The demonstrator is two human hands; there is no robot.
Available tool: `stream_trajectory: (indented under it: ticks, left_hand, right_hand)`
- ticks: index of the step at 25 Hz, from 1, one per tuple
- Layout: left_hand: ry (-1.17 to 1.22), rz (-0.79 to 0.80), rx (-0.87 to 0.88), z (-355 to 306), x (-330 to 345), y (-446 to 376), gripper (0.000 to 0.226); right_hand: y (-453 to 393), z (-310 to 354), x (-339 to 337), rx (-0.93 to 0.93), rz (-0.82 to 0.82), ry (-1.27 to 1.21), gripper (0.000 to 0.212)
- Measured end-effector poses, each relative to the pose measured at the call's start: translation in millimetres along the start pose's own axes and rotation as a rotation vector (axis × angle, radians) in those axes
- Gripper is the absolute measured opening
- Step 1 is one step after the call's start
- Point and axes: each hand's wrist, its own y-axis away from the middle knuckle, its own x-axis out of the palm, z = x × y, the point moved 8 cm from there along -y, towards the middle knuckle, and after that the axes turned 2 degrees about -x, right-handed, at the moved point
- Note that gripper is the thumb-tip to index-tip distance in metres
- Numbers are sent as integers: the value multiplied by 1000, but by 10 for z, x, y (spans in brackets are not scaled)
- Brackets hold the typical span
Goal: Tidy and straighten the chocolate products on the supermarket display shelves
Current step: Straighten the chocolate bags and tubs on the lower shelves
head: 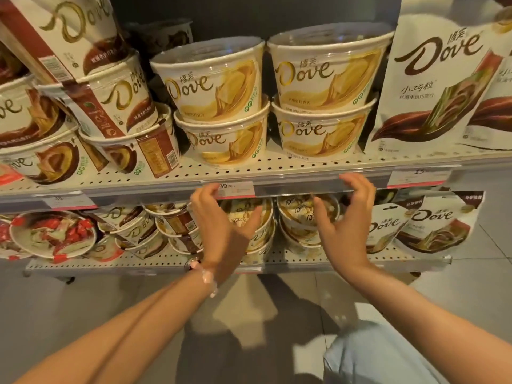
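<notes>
This is a shop, a supermarket aisle by the look of it. Two perforated metal shelves, the upper shelf (249, 169) and the lower shelf (166, 257), carry many copies of the same branded chocolate: stacked tubs (327, 70) with clear lids and standing pouches (432, 79). Price tags (235, 189) sit in a clear strip along the upper shelf's front edge, and the floor (83, 295) below is plain grey tile.
</notes>
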Motion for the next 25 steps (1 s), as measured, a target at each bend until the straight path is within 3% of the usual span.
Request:
stream_trajectory:
  ticks: [3, 7, 11, 16, 20, 23, 25]
  left_hand:
    - [-50, 3, -169, 374, 155, 226, 80]
    - [-58, -21, -395, 868, 410, 584, 96]
    - [123, 152, -552, 1260, 813, 771, 117]
    - [-30, 178, -609, 1514, 1068, 689, 110]
    - [274, 373, -550, 1523, 1312, 699, 106]
    - [297, 386, -393, 1473, 1231, 650, 79]
    - [425, 384, -511, 1503, 1128, 591, 64]
  right_hand:
    - [319, -439, 71, 199, 75, -8, 49]
    - [798, -1083, 241, 460, 130, 42, 67]
    - [1059, -1451, 462, 608, 176, 101, 90]
    - [921, -1720, 753, 614, 123, 72, 109]
    - [873, -1773, 828, 540, 110, 94, 122]
    - [865, -1815, 818, 510, 110, 60, 122]
    - [839, -1844, 788, 499, 119, 46, 117]
